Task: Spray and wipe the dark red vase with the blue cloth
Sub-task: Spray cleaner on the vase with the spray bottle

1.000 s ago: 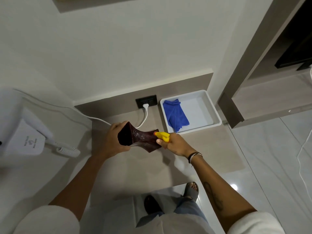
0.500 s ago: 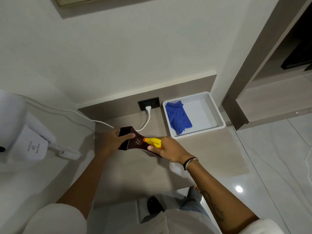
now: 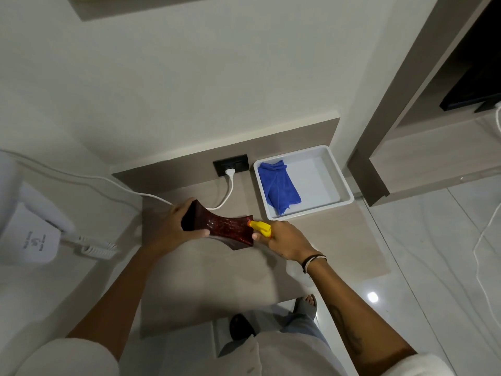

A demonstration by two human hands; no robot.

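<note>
Two hands are busy above the bench, and both are full. The left hand has its fingers wrapped round one flared end of the dark red vase, thumb along the near side, holding it tipped over on its side in the air rather than standing. The right hand is closed round a spray bottle; only the yellow nozzle head shows, and it sits right against the other flared end of the vase. Whether a finger is on the trigger cannot be told, since the hand hides the rest of the bottle.

The blue cloth lies crumpled in the white tray at the back right of the bench, well apart from both hands and untouched. By my reading the spraying step is in hand and the wiping not yet begun.

Risks from here, as I judge them:

- The vase looks glossy and is gripped by one end only; wet from spray, it could slip or pivot out of the left fingers and strike the bench.
- With the nozzle this close, the spray may soak one patch and run instead of spreading.
- A wall socket with a white plug in it sits just behind the vase, so spray aimed toward the wall could drift onto it.
- Fetching the cloth needs a free hand, so the bottle must be set down first; reaching across while holding it could knock the tray
</note>
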